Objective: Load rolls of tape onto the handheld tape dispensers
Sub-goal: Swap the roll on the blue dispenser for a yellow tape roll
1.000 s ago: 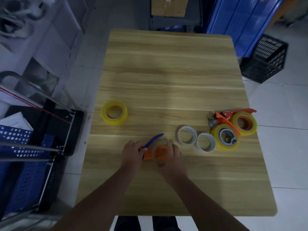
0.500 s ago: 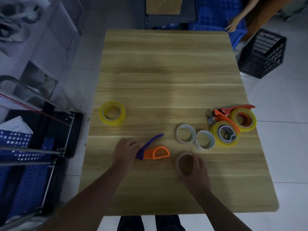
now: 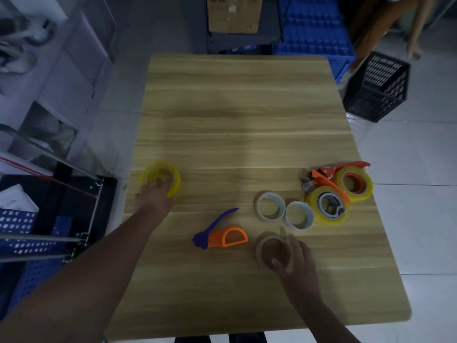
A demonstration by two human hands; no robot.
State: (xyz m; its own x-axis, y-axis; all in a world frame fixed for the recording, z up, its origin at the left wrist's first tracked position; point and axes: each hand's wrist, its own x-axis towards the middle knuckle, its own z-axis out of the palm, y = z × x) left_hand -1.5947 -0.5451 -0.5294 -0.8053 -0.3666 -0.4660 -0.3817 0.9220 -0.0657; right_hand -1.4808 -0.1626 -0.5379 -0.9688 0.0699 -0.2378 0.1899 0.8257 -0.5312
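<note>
A small orange dispenser with a purple handle [image 3: 222,237] lies without a roll on the wooden table [image 3: 235,107], near its front. My left hand [image 3: 154,196] reaches out to the left edge, fingers curled into the hole of a yellow tape roll [image 3: 174,179]. To the right of the dispenser, my right hand [image 3: 296,268] pinches a thin brownish tape core [image 3: 272,248], thumb inside the ring. Two pale rolls [image 3: 269,206] [image 3: 299,215] lie flat just beyond it. Further right lie two red dispensers, each carrying a yellow roll [image 3: 326,206] [image 3: 356,180].
A metal cart with blue perforated bins [image 3: 49,219] stands close to the table's left side. A black crate [image 3: 378,87] and blue crates [image 3: 314,38] sit on the floor at the back right, where a person [image 3: 371,21] stands. A cardboard box [image 3: 233,13] is behind the table.
My left hand let go of the orange dispenser and moved left to the yellow roll. My right hand pulled the brownish core off the dispenser and set it down to the right.
</note>
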